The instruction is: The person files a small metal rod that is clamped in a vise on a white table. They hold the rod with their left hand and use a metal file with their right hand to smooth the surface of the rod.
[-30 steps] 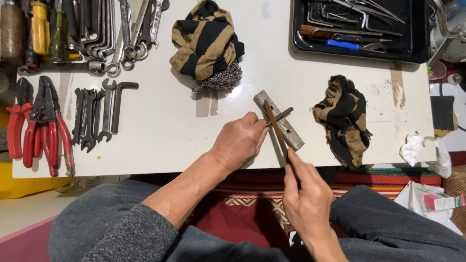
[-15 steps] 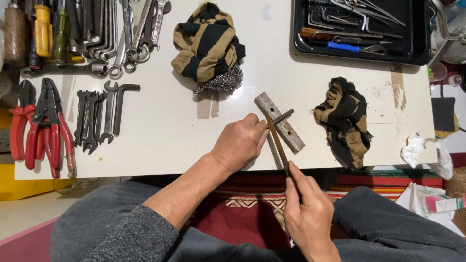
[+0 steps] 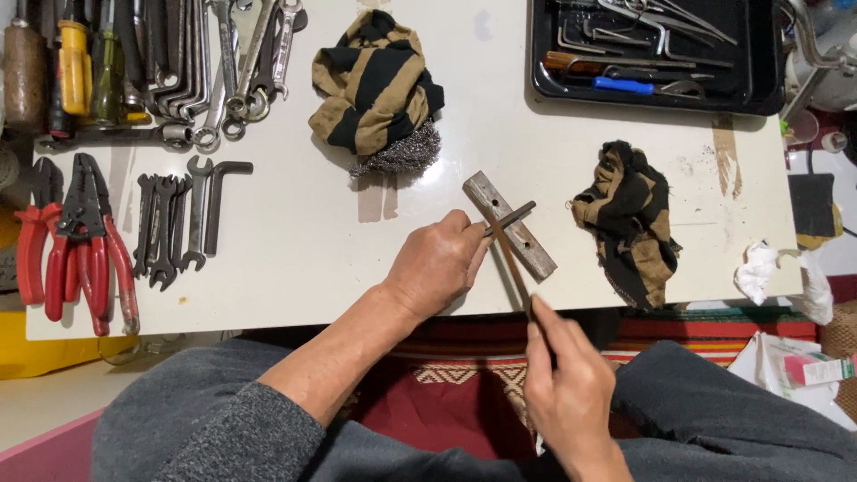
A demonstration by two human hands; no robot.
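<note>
Gripping a rod (image 3: 516,219) over the block (image 3: 511,227) near the worktop (image 3: 295,250) edge, left hand (image 3: 437,265); right hand (image 3: 571,393) grasps a file (image 3: 511,263). Bare worktop lies left; pink-green box (image 3: 817,368) lower right.

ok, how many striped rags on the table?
2. One striped rag lies bunched at top centre, above the steel wool. The other rag lies crumpled right of the wooden block. More may be hidden out of frame.

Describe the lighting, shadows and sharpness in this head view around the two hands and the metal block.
Head view: even, soft light on the white table, no harsh glare; short faint shadows fall below the striped rag and the metal block. The left hand and the block look sharp; the right hand and the thin file are slightly soft; the frame edges bow a little.
</note>
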